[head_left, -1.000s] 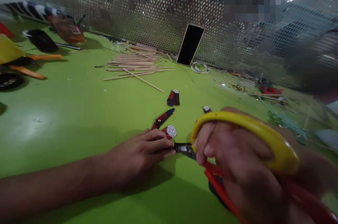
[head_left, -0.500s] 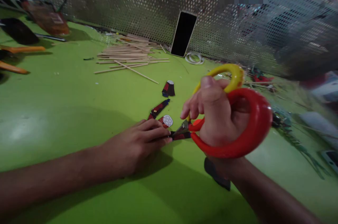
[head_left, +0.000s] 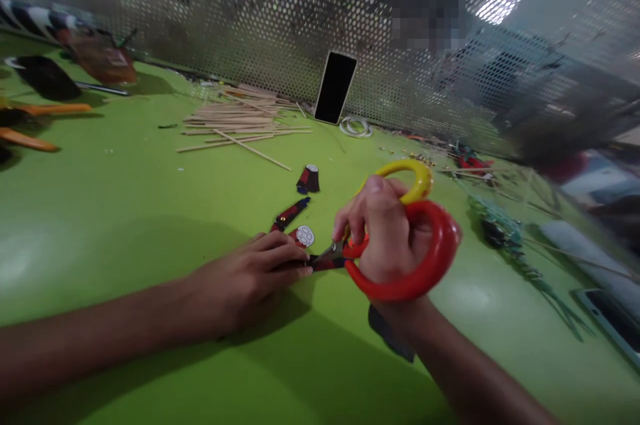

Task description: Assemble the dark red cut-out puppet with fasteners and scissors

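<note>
My right hand grips scissors with one large red handle loop and one yellow loop. Their short metal blades point left, with the tip on a dark strip beside my left fingertips. My left hand is closed on a dark red and black flat cutout and presses it to the table. From under its fingers show a jointed strip with a gold fastener and a piece with a white, patterned round end. Apart from these, a small dark cutout piece lies farther back.
On the green table lie many thin wooden sticks. A phone leans on the perforated metal screen, near white rings. Orange-handled pliers are at left. A green figure and another phone are at right.
The view has tilted, so the table things sit a little lower and farther left. The scissors' handles have dropped closer to the table, their tip still at the dark strip. My left hand keeps its hold.
</note>
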`<state>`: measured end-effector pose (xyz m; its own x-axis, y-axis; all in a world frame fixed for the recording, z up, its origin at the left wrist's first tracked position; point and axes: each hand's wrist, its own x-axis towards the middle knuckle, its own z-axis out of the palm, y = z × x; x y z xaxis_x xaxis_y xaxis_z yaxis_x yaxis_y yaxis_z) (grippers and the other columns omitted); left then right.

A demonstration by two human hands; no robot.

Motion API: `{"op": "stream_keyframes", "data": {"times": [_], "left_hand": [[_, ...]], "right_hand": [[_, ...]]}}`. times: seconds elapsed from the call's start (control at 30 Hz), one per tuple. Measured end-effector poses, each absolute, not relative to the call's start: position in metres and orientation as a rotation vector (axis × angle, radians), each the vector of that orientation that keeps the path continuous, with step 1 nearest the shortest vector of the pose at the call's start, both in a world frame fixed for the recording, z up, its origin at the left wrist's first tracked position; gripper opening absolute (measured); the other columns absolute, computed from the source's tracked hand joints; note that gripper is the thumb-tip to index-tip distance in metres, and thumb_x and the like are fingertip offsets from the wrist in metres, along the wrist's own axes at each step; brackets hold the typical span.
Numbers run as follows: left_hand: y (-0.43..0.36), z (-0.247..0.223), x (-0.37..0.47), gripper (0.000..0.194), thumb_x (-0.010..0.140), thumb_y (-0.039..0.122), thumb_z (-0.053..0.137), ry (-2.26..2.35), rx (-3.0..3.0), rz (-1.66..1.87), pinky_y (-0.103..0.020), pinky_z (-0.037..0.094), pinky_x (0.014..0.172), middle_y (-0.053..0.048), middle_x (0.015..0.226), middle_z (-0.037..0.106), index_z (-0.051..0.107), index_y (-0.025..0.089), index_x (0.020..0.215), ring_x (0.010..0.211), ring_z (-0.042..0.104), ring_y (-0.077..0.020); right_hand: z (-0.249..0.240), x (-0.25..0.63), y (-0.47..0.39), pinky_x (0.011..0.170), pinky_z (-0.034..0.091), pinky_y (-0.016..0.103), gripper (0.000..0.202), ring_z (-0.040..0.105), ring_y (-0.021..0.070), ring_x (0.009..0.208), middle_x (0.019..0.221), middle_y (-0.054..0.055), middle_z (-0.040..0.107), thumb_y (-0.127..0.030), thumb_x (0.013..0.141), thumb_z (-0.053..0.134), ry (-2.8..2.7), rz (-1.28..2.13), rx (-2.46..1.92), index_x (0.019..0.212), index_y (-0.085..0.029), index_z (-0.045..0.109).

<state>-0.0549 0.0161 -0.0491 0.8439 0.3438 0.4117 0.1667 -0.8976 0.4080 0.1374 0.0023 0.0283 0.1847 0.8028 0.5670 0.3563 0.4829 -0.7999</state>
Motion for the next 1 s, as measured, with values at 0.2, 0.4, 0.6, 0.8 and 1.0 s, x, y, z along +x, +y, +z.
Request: {"op": "stream_keyframes", "data": {"times": [0.2, 0.4, 0.6, 0.8, 1.0], "left_hand": [[0.017, -0.032, -0.065, 0.037, 0.094, 0.003, 0.05, 0.49, 2.322, 0.712, -0.032, 0.059, 0.098, -0.012, 0.12, 0.07, 0.07, 0.015, 0.122, 0.111, 0.069, -0.0205], [0.009, -0.018, -0.058, 0.022, 0.099, 0.005, 0.05, 0.373, 2.565, 0.842, -0.032, 0.056, 0.104, -0.013, 0.102, 0.077, 0.072, 0.007, 0.105, 0.109, 0.07, -0.0233], [0.008, -0.038, -0.049, 0.031, 0.103, 0.012, 0.048, 0.402, 2.878, 0.731, -0.049, 0.051, 0.11, -0.015, 0.126, 0.072, 0.065, 0.006, 0.128, 0.125, 0.062, -0.0318], [0.008, -0.042, -0.048, 0.032, 0.102, 0.011, 0.05, 0.462, 2.802, 0.697, -0.049, 0.053, 0.104, -0.013, 0.128, 0.072, 0.066, 0.011, 0.13, 0.121, 0.063, -0.0302], [0.008, -0.042, -0.046, 0.033, 0.1, 0.009, 0.05, 0.526, 2.783, 0.675, -0.05, 0.054, 0.099, -0.013, 0.125, 0.073, 0.069, 0.015, 0.127, 0.117, 0.066, -0.0304]], "right_hand": [[0.028, 0.124, 0.006, 0.038, 0.04, 0.028, 0.046, 0.042, 0.0098, 0.036, 0.048, -0.007, 0.042, -0.033, 0.096, 0.067, -1.336, 0.448, -0.932, 0.056, -0.025, 0.046], [0.032, 0.132, 0.008, 0.04, 0.043, 0.028, 0.049, 0.047, 0.0101, 0.035, 0.045, -0.007, 0.042, -0.036, 0.097, 0.064, -1.34, 0.535, -1.033, 0.052, -0.024, 0.046], [0.028, 0.14, 0.003, 0.043, 0.046, 0.029, 0.049, 0.05, 0.0123, 0.038, 0.045, -0.005, 0.044, -0.039, 0.098, 0.059, -1.329, 0.483, -1.112, 0.053, -0.025, 0.046], [0.027, 0.137, -0.001, 0.044, 0.044, 0.029, 0.048, 0.05, 0.0123, 0.039, 0.045, -0.006, 0.043, -0.034, 0.099, 0.058, -1.355, 0.493, -1.085, 0.054, -0.024, 0.045], [0.026, 0.134, -0.006, 0.042, 0.043, 0.03, 0.046, 0.05, 0.0124, 0.039, 0.047, -0.006, 0.043, -0.028, 0.1, 0.054, -1.351, 0.512, -0.997, 0.055, -0.024, 0.048]]}}
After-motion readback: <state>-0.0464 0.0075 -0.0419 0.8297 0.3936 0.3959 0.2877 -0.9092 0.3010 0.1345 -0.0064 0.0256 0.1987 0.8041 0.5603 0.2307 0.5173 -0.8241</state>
